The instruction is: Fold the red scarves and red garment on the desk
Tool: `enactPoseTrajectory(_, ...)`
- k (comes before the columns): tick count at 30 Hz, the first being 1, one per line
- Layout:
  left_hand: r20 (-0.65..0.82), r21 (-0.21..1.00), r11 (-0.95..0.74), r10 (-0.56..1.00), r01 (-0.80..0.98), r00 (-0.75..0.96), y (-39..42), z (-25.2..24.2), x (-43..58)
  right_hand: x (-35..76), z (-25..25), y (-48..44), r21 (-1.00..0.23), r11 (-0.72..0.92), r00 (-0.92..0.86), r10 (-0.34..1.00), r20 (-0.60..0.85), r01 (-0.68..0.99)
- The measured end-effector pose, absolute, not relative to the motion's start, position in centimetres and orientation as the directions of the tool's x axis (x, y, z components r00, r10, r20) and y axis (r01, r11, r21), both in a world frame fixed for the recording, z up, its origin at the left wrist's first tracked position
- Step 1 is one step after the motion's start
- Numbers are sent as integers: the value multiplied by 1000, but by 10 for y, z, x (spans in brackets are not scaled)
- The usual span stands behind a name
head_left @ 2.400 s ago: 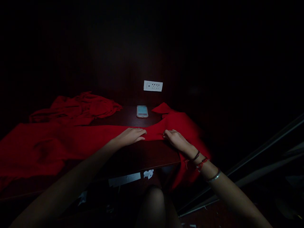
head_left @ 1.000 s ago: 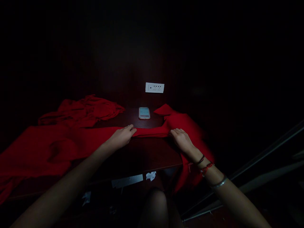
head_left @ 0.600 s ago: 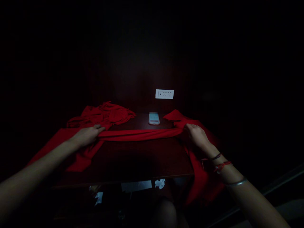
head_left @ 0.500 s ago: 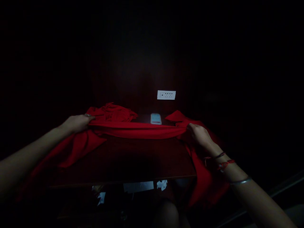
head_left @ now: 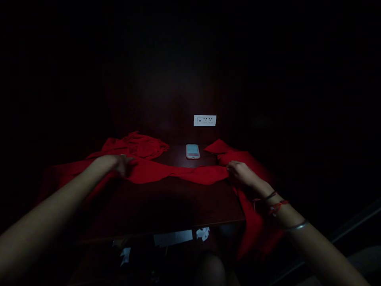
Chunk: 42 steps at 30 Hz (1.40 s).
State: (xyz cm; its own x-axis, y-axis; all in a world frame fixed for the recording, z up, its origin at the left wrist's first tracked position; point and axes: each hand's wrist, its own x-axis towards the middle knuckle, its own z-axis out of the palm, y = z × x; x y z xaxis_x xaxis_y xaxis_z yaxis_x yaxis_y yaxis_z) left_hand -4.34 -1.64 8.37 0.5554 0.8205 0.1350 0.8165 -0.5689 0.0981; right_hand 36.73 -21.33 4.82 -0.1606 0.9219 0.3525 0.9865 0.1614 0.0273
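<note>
A long red cloth (head_left: 178,172) stretches across the dark wooden table (head_left: 184,202), a little slack and twisted in the middle. My left hand (head_left: 114,163) is at its left part, its fingers curled down and blurred, so I cannot see whether they pinch the fabric. With fingers closed, my right hand (head_left: 240,171) grips the cloth near the table's right side. More red fabric (head_left: 253,222) hangs over the right edge below that hand. Behind my left hand lies a crumpled heap of red cloth (head_left: 139,145).
A phone-like device with a lit screen (head_left: 193,151) lies at the back of the table. Above it a white socket panel (head_left: 204,120) is fixed to the wall. White papers (head_left: 174,237) show below the table's front edge. The surroundings are very dark.
My left hand has moved right and slightly down along the cloth. The stretch between my hands has gone from taut to slack and sits lower. My right hand has shifted slightly left and down.
</note>
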Motion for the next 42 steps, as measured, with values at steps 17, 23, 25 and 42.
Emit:
enactPoseTrajectory(17, 351, -10, -978, 194, 211, 916, -115, 41, 123, 353, 43, -253, -121, 333, -231, 832, 505, 935)
enactPoseTrajectory(23, 84, -350, -924, 133, 154, 988, -156, 32, 88, 337, 16, -276, 2, 383, -352, 847, 397, 924)
enactPoseTrajectory(25, 53, -394, -912, 106, 118, 993, -164, 23, 82, 332, 9, -283, 62, 382, -380, 861, 338, 922)
enactPoseTrajectory(42, 88, -261, -840, 470, 475, 878, -162, 22, 76, 338, 10, -287, 304, 56, -137, 958, 252, 951)
